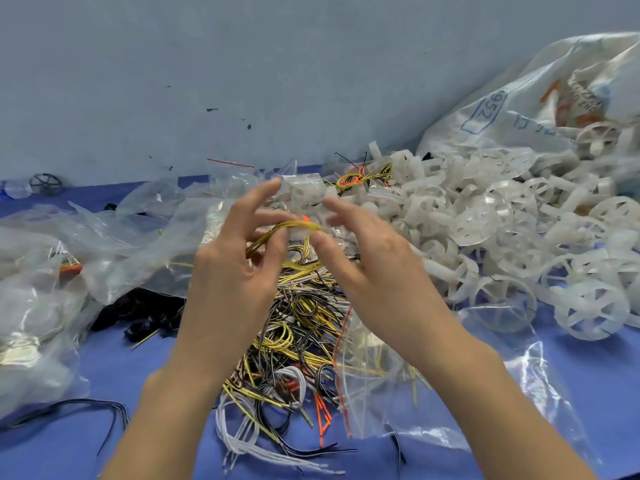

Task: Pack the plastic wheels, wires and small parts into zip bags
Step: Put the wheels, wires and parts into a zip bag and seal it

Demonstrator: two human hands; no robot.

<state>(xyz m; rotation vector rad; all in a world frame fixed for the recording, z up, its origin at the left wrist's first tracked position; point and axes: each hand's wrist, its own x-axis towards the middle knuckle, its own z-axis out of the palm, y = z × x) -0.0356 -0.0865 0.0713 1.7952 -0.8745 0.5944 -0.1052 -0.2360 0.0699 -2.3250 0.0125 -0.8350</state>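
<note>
My left hand [235, 268] pinches a small bundle of yellow-and-black wires [277, 229] between thumb and fingers, raised above the table. My right hand [374, 268] is next to it, thumb and fingertips touching the far end of the same bundle, the other fingers spread. Below both hands lies a tangled heap of yellow, black, white and orange wires [294, 348]. A big pile of translucent white plastic wheels [502, 230] fills the right side. A clear zip bag [433, 393] with a red strip lies flat under my right forearm.
Crumpled clear bags [45, 306], some filled, cover the left of the blue table [104, 445]. Small black parts [138, 317] lie beside them. A large white sack [540, 98] leans at the back right. A dark wheel [46, 184] sits far left by the grey wall.
</note>
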